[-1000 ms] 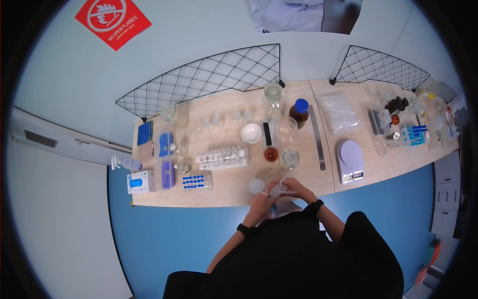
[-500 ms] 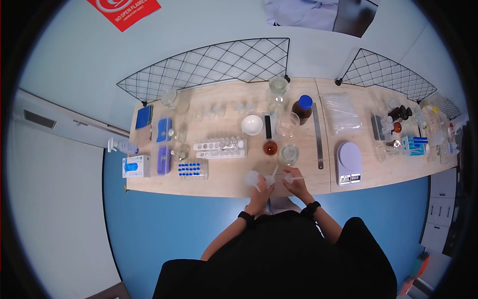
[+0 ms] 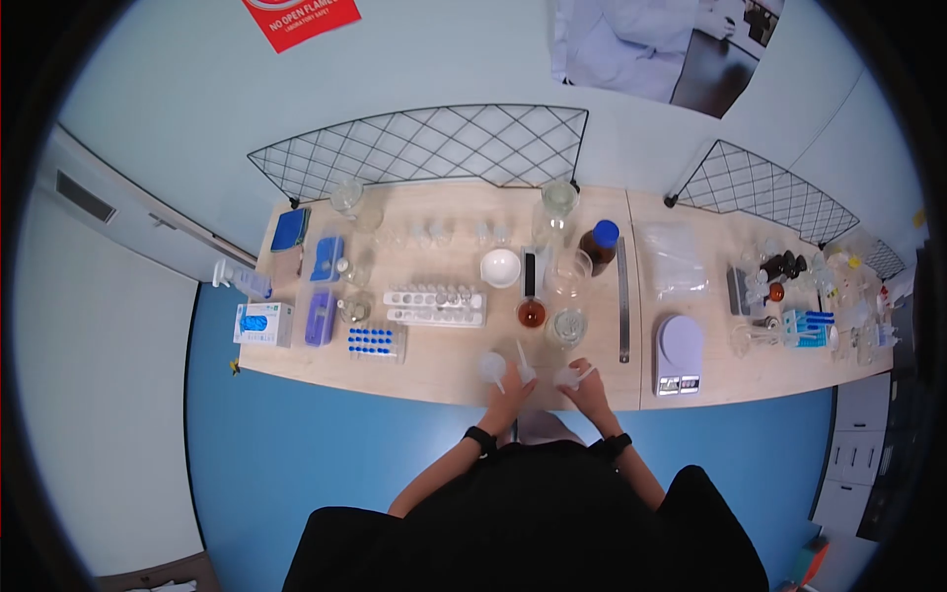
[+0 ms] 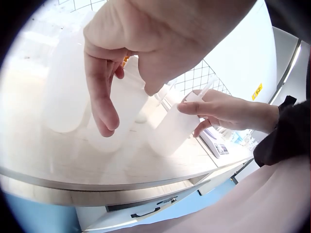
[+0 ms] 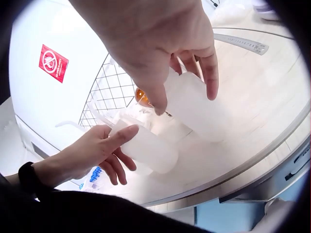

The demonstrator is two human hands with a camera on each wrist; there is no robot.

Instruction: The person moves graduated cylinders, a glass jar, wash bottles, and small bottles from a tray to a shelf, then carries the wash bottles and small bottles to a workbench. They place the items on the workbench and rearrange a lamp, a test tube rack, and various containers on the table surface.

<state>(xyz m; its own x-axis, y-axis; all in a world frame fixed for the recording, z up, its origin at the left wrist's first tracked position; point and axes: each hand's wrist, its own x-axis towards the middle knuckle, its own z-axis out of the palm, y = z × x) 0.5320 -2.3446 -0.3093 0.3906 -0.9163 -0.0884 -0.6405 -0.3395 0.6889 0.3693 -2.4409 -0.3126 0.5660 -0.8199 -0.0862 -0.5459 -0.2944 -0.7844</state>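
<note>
In the head view my left hand [image 3: 507, 399] grips a translucent white bottle [image 3: 527, 375] with a thin spout at the table's front edge. Left of it stands a similar bottle [image 3: 492, 367]. My right hand [image 3: 591, 398] holds another such bottle [image 3: 566, 378], a short gap to the right. The left wrist view shows my left fingers round the upper part of a bottle [image 4: 116, 114], with the neighbouring bottle [image 4: 65, 90] beside it. Thumb and fingers of my right hand span the top of a bottle [image 5: 194, 107] in the right wrist view; its base is near the tabletop.
Behind the hands stand a glass jar [image 3: 568, 328], a small amber vessel [image 3: 531, 313] and a white tube rack [image 3: 435, 307]. To the right lie a steel ruler [image 3: 623, 301] and a scale [image 3: 680, 355]. A brown bottle [image 3: 600, 247] with a blue cap stands farther back.
My hands were close together a second ago; now they are apart, each with its own bottle, my right hand farther right. The head view has also shifted.
</note>
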